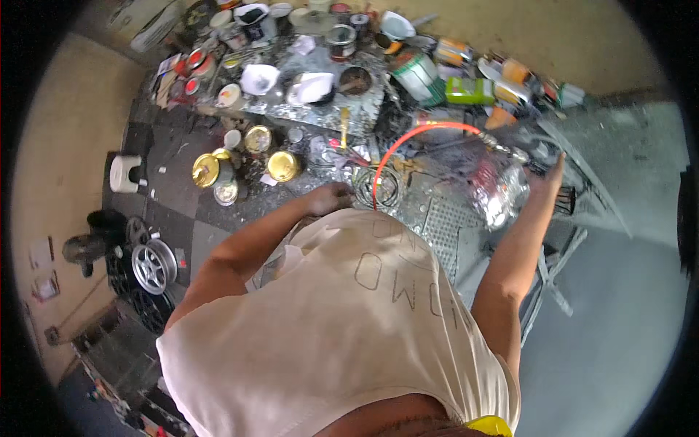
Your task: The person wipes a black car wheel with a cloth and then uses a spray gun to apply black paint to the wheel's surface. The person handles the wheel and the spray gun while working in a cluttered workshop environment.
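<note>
My left hand (331,198) is held close in front of my shirt, fingers curled in, with nothing visible in it. Just beyond it a coil of thin hose or cable (378,187) lies on the floor. My right arm is stretched out to the right. The right hand (546,178) appears closed at the end of an orange air hose (415,131), whose metal couplings (501,146) lead up to it. The tool there is mostly hidden, so its kind is unclear. Crumpled silver foil (499,197) lies beside that hand, near a grey curved panel (611,167).
Along the far wall a paint-smeared bench (291,120) carries cans, tubs and white bowls. Paint cans with gold lids (283,166) stand on the floor, a brush (344,127) near them. At left are a white stool (125,173) and wheel rims (153,266); a metal stand (553,269) is at right.
</note>
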